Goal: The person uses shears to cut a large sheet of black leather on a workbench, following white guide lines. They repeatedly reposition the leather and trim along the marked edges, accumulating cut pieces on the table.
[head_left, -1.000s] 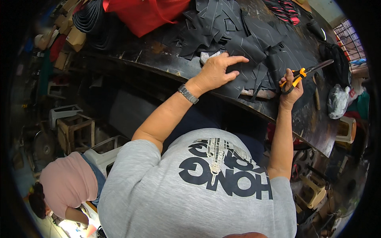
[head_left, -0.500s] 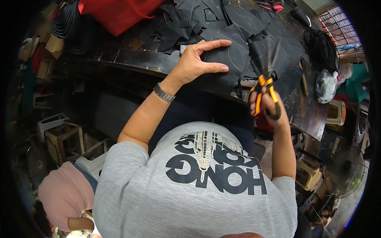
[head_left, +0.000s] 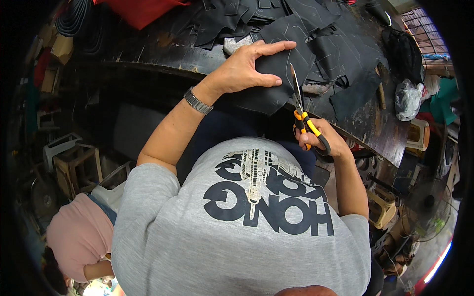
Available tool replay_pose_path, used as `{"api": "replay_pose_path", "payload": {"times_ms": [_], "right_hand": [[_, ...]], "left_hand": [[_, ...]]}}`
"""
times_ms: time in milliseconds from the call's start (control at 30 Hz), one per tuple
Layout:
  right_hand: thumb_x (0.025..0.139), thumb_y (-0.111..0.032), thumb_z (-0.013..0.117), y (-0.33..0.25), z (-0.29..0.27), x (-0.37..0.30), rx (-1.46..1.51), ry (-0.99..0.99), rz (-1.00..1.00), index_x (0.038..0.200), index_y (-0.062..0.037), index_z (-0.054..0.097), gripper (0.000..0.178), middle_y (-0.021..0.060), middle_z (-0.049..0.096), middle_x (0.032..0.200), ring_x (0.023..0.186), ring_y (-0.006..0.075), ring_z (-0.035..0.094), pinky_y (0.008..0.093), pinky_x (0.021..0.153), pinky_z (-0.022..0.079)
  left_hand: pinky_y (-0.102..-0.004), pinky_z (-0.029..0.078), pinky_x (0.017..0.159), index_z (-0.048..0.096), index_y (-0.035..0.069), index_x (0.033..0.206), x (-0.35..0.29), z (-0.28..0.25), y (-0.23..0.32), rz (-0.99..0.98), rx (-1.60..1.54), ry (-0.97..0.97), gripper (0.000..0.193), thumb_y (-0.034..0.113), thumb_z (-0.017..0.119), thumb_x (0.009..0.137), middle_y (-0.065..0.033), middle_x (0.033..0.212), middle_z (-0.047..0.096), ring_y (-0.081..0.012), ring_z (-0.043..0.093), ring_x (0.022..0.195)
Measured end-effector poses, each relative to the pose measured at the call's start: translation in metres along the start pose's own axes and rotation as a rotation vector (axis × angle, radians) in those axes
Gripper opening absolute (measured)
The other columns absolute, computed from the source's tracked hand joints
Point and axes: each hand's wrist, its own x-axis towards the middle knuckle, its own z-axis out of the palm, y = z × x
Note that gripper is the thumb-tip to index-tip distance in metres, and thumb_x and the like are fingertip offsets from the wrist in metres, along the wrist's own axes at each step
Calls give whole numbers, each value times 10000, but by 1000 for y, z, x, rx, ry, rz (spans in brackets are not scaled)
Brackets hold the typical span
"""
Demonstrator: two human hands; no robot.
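My left hand [head_left: 252, 69] lies on a black sheet [head_left: 269, 98] marked with pale lines. Its thumb and index finger are stretched wide apart on the sheet; the other fingers are mostly hidden. That sheet hangs slightly past the table's near edge. In my right hand [head_left: 326, 138] is a pair of scissors [head_left: 301, 111] with orange, yellow and black handles. The blades point away from me, at the sheet's right side, to the right of my left thumb. Whether they touch the sheet I cannot tell.
More black cut pieces [head_left: 340, 54] cover the dark table [head_left: 163, 49]. Red material [head_left: 143, 10] lies at the far left. A wooden stick [head_left: 380, 93] and a clear plastic bag [head_left: 408, 101] are at the right. Behind on the left, a person in pink [head_left: 79, 237] bends near stools [head_left: 74, 170].
The scissors have swung left and nearer to me, from over the pieces at the right to the sheet's right side. Their blades are closer together. My left hand keeps its spread pose.
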Motion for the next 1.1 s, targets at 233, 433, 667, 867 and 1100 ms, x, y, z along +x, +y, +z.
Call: {"api": "replay_pose_path", "payload": {"times_ms": [233,433,667,867,1100], "right_hand": [[810,-537,729,3,7,2,201,-94,-112,904,-10,621,546,44,586,741,662,131,607,263,616,488],[778,-557,749,6,9,0,194,-84,-131,911,-9,611,580,42,575,759,682,131,581,267,632,483],[765,-543,774,9,9,-1,134,-30,-102,922,-14,611,576,44,572,777,699,133,568,265,643,481],[702,-636,774,10,10,1,212,-85,-98,968,3,611,711,52,613,777,698,134,610,241,647,506],[759,-598,749,10,14,-1,169,-20,-113,857,-24,606,600,26,567,691,629,111,580,239,579,467]], "left_hand": [[-272,535,876,575,186,1386,-1,2,-3,44,-54,-5,718,144,818,711,-101,1081,626,-193,617,938],[-309,468,1040,565,111,1384,-3,3,2,-13,-83,-35,715,116,812,713,-126,1333,602,-230,589,1201],[-281,572,818,565,191,1394,1,7,-6,102,-41,5,724,180,824,718,-134,1105,634,-219,662,928],[-293,588,840,567,186,1387,1,7,-6,99,-73,-22,722,163,829,715,-144,1121,633,-234,671,953],[-292,509,974,562,132,1391,-2,3,2,33,-66,-40,729,118,822,710,-126,1252,630,-215,627,1089]]}}
